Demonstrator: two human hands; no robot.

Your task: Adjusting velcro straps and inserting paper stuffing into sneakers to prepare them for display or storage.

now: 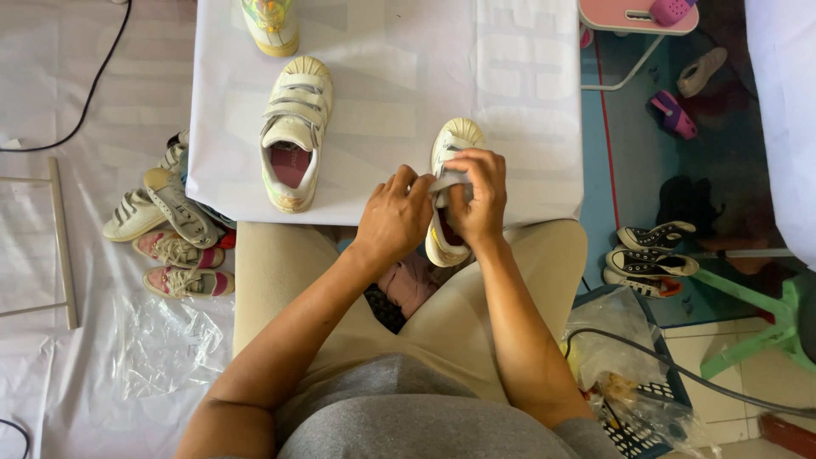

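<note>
A small cream shoe [449,144] with hook-and-loop straps lies at the near edge of the white-covered table [382,76], its heel hanging over my lap. My left hand [393,218] grips its left side. My right hand [478,194] pinches one of its straps over the opening. A matching cream shoe [293,127] with pink lining lies to the left on the table, straps closed, untouched. The toe of a third, shiny shoe [272,25] shows at the table's far edge.
A heap of small shoes [166,229] lies on the floor at left beside clear plastic wrap [166,340]. Black canvas sneakers [650,251], a blue basket [633,382] with bags, a green stool [765,331] and a cable are at right.
</note>
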